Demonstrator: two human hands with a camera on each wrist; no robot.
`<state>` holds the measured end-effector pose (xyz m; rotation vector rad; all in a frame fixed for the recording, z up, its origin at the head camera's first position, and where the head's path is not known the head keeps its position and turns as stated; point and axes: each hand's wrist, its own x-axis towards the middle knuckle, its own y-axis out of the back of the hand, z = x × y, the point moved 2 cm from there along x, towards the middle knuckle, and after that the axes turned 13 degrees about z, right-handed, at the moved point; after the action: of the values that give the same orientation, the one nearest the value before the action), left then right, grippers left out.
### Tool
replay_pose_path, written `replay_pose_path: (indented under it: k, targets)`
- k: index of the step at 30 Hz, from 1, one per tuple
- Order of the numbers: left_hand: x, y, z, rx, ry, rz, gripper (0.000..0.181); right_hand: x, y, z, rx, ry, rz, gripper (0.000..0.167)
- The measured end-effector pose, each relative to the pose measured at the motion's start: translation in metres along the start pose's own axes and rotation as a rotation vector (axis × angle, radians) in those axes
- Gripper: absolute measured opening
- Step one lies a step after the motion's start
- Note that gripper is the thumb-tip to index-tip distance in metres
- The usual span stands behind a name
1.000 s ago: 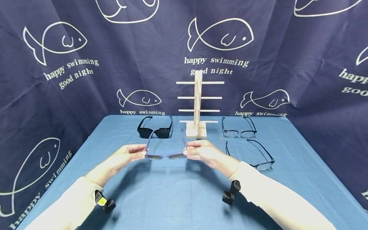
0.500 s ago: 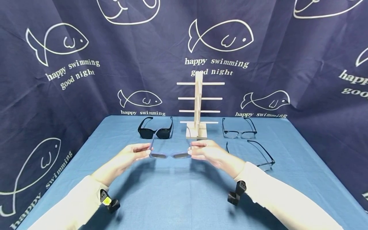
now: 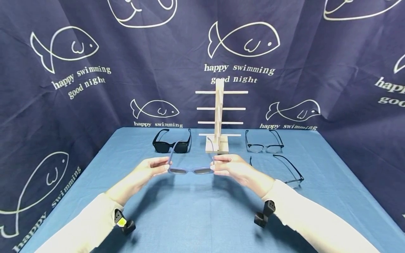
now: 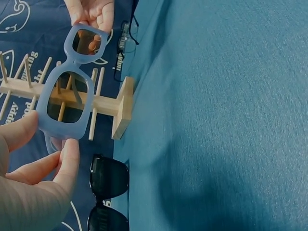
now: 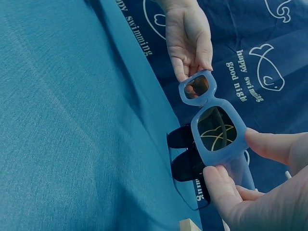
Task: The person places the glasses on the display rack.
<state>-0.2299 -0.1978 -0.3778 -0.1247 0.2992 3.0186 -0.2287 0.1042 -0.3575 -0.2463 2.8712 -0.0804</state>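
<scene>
A pair of blue-framed sunglasses (image 3: 190, 170) with dark lenses is held above the table, its temples unfolded and pointing away toward the back. My left hand (image 3: 148, 170) pinches its left end at the hinge. At the opposite end, my right hand (image 3: 235, 169) grips the frame between thumb and fingers. The left wrist view shows the sunglasses (image 4: 66, 103) with the left thumb and fingers on the frame's near corner. In the right wrist view the right hand (image 5: 269, 178) holds the other corner. Behind them stands a wooden glasses rack (image 3: 219, 116) with horizontal pegs.
Black sunglasses (image 3: 172, 147) lie at the back left of the blue-covered table (image 3: 196, 218). Clear-lens glasses (image 3: 265, 147) lie right of the rack; another dark-framed pair (image 3: 295, 180) is nearer, partly hidden by the right arm. A dark fish-print cloth (image 3: 177, 70) hangs behind.
Both hands have carried the blue sunglasses to the right, toward the front of the rack, holding on at both ends. The other glasses have stayed where they were.
</scene>
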Motion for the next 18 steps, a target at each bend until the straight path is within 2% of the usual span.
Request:
replay_pose_path:
  k: [6, 18]
  targets:
    - [0.002, -0.006, 0.001, -0.020, -0.016, 0.019, 0.054, -0.004, 0.004, -0.003, -0.015, 0.019, -0.012, 0.055]
    - [0.004, -0.017, 0.001, -0.053, -0.017, 0.033, 0.052, 0.000, 0.016, 0.000, -0.027, 0.035, -0.004, 0.058]
